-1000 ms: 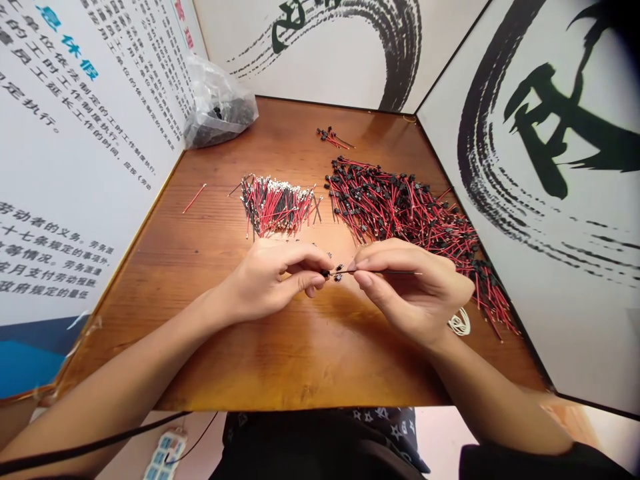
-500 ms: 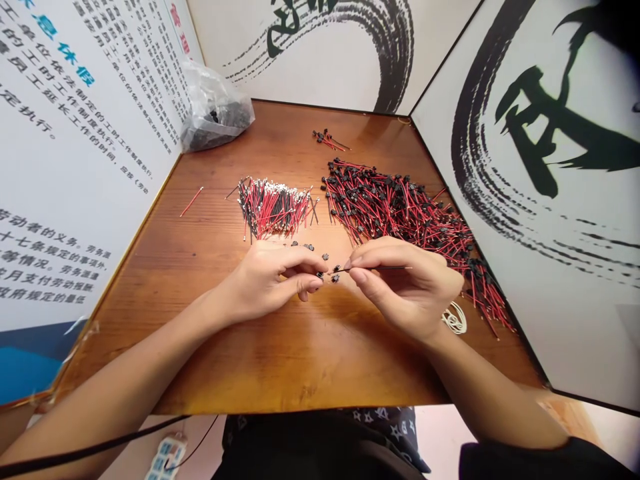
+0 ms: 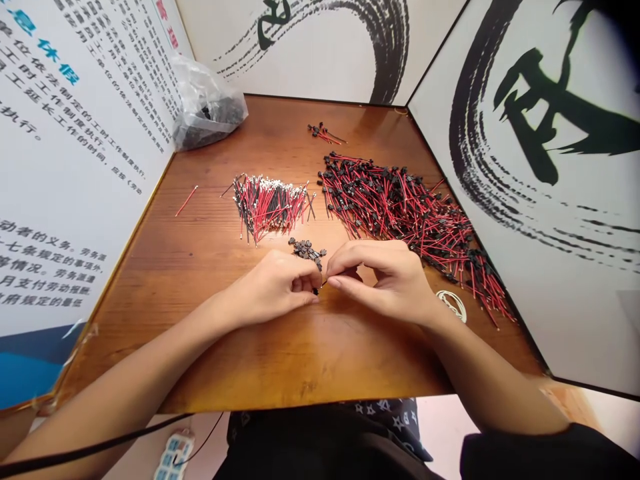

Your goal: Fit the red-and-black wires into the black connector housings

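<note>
My left hand pinches a small black connector housing between thumb and forefinger. Facing it, my right hand is closed on a thin black wire, whose end points at the housing. The fingertips of both hands nearly meet, and whether the wire is inside the housing cannot be made out. Just beyond the fingers lies a small heap of loose black connector housings. Behind that rests a bundle of red and black wires with pale terminal ends.
A large pile of red and black wires with black connectors covers the right side of the wooden table. A clear plastic bag stands back left. A white cord coil sits near my right wrist. Partition walls enclose three sides.
My right hand has moved slightly left, bringing the wire to the housing in my left hand. The heap of loose housings shows more fully now. The view has shifted a little.
</note>
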Available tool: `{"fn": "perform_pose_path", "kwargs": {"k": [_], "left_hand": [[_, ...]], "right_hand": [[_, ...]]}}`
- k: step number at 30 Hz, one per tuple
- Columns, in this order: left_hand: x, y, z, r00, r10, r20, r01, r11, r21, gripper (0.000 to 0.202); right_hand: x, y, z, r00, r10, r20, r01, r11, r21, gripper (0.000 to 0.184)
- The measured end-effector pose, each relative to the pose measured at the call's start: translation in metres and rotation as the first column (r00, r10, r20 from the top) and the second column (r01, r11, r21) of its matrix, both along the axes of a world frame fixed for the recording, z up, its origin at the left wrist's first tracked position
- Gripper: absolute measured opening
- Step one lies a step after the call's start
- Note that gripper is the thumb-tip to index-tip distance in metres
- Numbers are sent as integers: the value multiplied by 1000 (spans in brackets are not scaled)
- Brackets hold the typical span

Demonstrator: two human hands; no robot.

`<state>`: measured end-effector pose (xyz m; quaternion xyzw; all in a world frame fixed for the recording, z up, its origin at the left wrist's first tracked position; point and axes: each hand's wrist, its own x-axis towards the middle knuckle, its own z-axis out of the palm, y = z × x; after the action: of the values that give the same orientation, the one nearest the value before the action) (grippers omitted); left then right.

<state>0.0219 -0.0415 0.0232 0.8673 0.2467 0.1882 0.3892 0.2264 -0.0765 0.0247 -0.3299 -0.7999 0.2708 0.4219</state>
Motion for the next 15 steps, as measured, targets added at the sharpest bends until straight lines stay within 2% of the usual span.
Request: {"fn": "perform_pose_path", "kwargs": {"k": [5, 11, 15], "left_hand": [[1, -3, -8, 998, 21, -61, -22, 999, -24, 13], [0, -5, -25, 987, -2, -160, 28, 987, 161, 9], [2, -6, -26, 974, 22, -227, 28, 977, 213, 11]], "right_hand": [[4, 3, 0, 998, -10, 67, 14, 999, -52, 6], [6, 4, 2, 997, -36, 66, 43, 994, -100, 7], [8, 5, 4, 995, -68, 74, 75, 992, -102, 7]]}}
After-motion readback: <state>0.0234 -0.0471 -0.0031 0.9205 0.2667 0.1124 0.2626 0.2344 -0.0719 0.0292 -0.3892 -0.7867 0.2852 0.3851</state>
